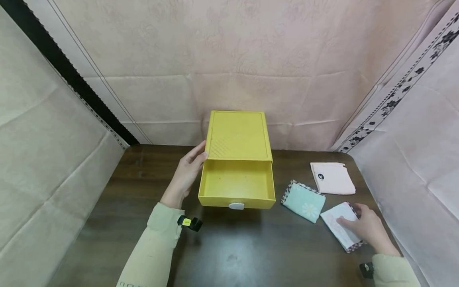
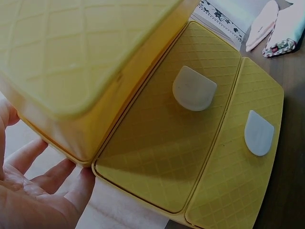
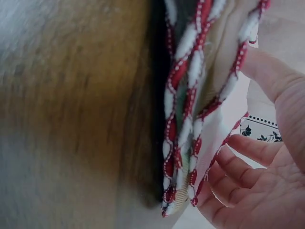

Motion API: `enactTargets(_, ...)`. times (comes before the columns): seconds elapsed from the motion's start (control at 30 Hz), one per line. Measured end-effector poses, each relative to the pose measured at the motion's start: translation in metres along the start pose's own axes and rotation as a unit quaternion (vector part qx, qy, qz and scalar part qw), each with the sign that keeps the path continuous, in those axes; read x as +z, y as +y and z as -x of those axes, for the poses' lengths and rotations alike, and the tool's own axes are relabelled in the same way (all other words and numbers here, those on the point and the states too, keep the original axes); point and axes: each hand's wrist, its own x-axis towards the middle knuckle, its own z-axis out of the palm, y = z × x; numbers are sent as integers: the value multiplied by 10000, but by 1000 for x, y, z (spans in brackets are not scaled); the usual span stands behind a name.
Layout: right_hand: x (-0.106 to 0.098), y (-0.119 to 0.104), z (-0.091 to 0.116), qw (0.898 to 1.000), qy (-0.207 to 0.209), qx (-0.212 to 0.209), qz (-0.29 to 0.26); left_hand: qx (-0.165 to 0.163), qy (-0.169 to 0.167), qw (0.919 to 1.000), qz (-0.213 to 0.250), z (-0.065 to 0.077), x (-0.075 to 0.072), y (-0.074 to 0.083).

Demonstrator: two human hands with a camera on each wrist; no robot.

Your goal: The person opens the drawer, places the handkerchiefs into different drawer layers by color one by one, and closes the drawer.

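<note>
A yellow drawer box (image 1: 238,135) stands on the table with its upper drawer (image 1: 236,202) pulled out; nothing lies in that drawer. My left hand (image 1: 190,167) rests against the box's left side, its fingers (image 2: 55,174) nearly straight along the wall. In the left wrist view, two lower drawer fronts with white tabs (image 2: 194,89) are closed. At the right, my right hand (image 1: 369,227) lies over a white folded cloth (image 1: 340,225), thumb and fingers spread wide at its surface and edge. Close up, the layered folds show red-and-white trim (image 3: 195,95).
A mint folded cloth (image 1: 305,203) with a pale flower lies between the box and the right hand. Behind it is another white folded cloth (image 1: 331,178) with a small dark round mark. Pale fabric curtains (image 1: 233,91) enclose the dark wooden table (image 1: 229,255) on three sides.
</note>
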Motion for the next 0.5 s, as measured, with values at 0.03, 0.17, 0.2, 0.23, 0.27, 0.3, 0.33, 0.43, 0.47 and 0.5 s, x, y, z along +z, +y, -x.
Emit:
enactTargets(0.03, 0, 1, -1, 10000, 9, -39, -16, 20, 3, 10000, 25, -3, -1, -4)
enactTargets(0.17, 2, 4, -5, 10000, -36, -62, -66, 37, 40, 9999, 116, -9, -5, -14)
enactTargets(0.2, 3, 5, -5, 9999, -55, -52, -69, 33, 49, 9999, 145, -9, -5, -15)
enactTargets(0.23, 4, 6, -6, 9999, -85, -4, -73, 43, 43, 9999, 155, -9, -5, -16)
enactTargets(0.27, 4, 6, -6, 9999, -108, 61, -67, 46, 41, 9998, 167, -9, -4, -16)
enactTargets(0.3, 5, 7, -6, 9998, -122, 115, -51, 59, 39, 9998, 176, -8, -4, -16)
enactTargets(0.33, 6, 7, -6, 9998, -131, 172, -38, 85, 40, 9998, 181, -8, -4, -16)
enactTargets(0.43, 6, 8, -6, 9994, -172, 312, -2, 157, 38, 9997, 173, -8, -3, -16)
enactTargets(0.47, 6, 8, -6, 9992, -180, 347, 16, 167, 49, 9997, 178, -8, -2, -16)
enactTargets(0.5, 6, 8, -6, 9991, -187, 372, 31, 179, 53, 9997, 181, -8, -2, -16)
